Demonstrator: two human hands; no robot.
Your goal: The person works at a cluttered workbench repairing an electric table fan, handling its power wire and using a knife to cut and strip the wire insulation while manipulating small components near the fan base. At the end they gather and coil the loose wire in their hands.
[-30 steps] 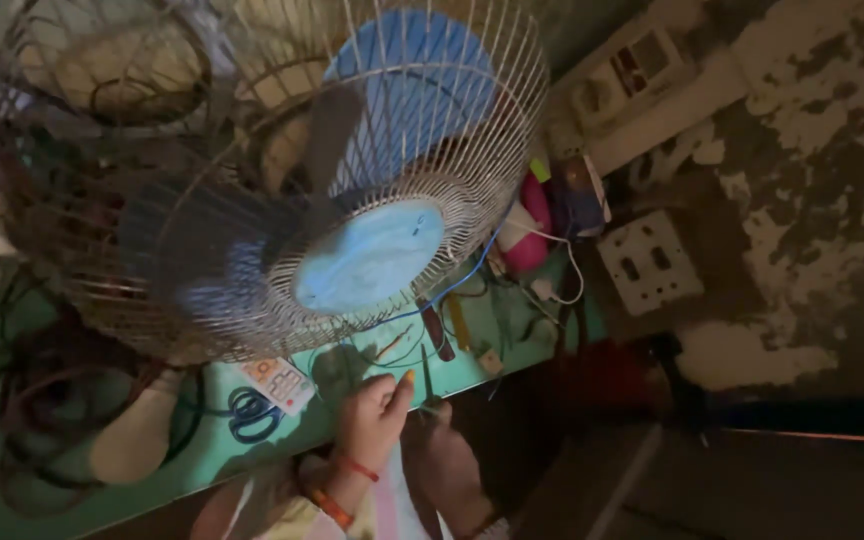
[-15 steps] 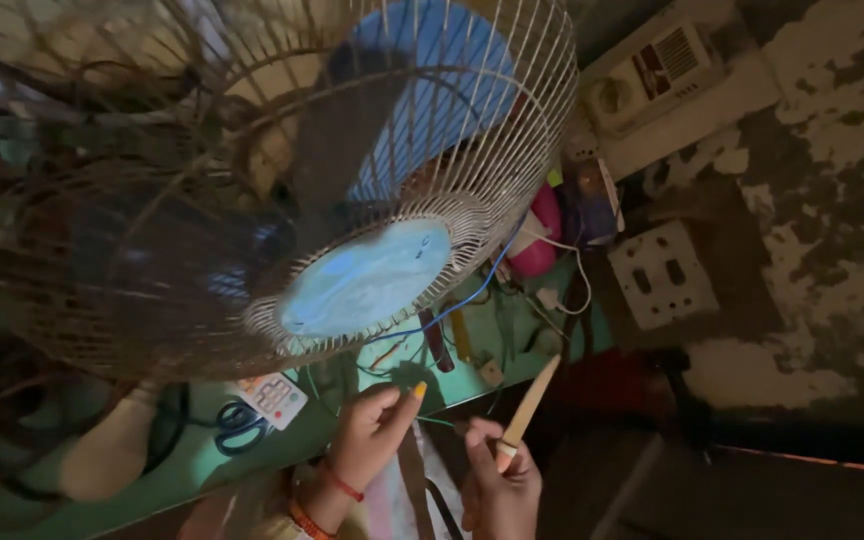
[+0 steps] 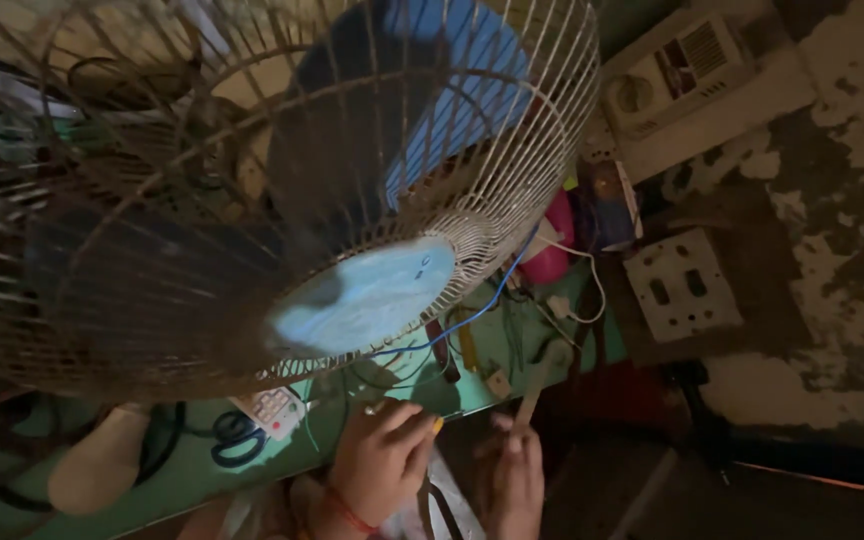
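A table fan with a rusty wire cage (image 3: 512,170), blue blades and a pale blue hub cap (image 3: 367,295) fills the upper left of the head view, lying over a green table (image 3: 187,485). My left hand (image 3: 382,465), with a red thread at the wrist, is below the hub, its fingers pinched on a small yellow-tipped piece (image 3: 438,425). My right hand (image 3: 517,480) is beside it and grips a slim beige stick (image 3: 537,390) that points up toward the table's edge. A blue wire (image 3: 477,310) runs from the cage toward the hub.
Blue-handled scissors (image 3: 232,440) and a small white keypad device (image 3: 272,408) lie left of my hands. A red-handled screwdriver (image 3: 444,350), a pink object (image 3: 552,255), a white switch plate (image 3: 682,285) and a wall socket box (image 3: 672,70) are to the right. The wall is flaking.
My right hand has come up holding the beige stick and now sits beside the left. The view has closed in on the fan, and both hands have shifted slightly right.
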